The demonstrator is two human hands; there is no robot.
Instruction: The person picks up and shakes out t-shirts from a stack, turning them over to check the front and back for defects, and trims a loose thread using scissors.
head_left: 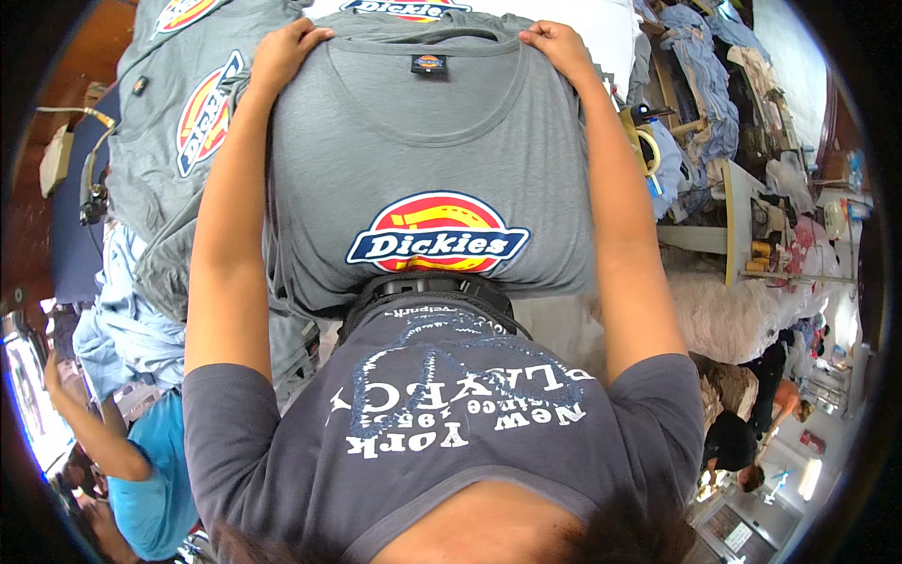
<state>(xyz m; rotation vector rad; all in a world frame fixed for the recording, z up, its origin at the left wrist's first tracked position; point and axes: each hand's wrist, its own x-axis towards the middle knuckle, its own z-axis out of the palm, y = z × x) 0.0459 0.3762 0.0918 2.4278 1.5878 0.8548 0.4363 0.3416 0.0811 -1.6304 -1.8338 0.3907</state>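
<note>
At the far end of the grey shirt (430,169), your left hand (285,49) and right hand (561,49) pinch opposite shoulders, its body lying toward you.

The work table (613,34) presents a white surface at the far right, largely covered elsewhere; a stack of grey shirts lies at the near side, the top shirt (413,174) print-side up; loose grey shirts (155,141) lie heaped to its left; the stack hides the table's front edge.
</note>
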